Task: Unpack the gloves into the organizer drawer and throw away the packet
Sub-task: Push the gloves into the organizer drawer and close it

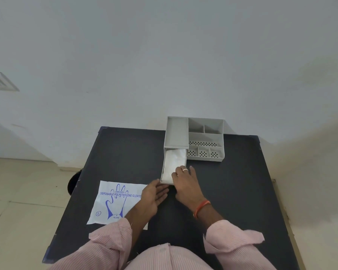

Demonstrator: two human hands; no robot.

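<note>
the packet (113, 201), likely light, limp and slippery, lies flat at near left; pinch its edge, as left hand (154, 195) and right hand (183, 184) rest open-fingered at the drawer (164, 170) holding the gloves (175, 158).

Light was soft, even and fairly bright, with no hard glare anywhere. The wall (164, 55) read pale grey-blue, shading warmer and darker toward the right edge, where a broad diffuse shadow fell. The dark table (232, 191) took a faint matte sheen and showed little detail. Shadows under the hands were weak and smudged. The wide-angle lens bent the table edges outward and stretched the sleeves (109, 242) at the bottom. Focus was moderate: print on the packet (113, 203) was legible, but the vent (0, 81) at far left was smeared and soft.
</note>
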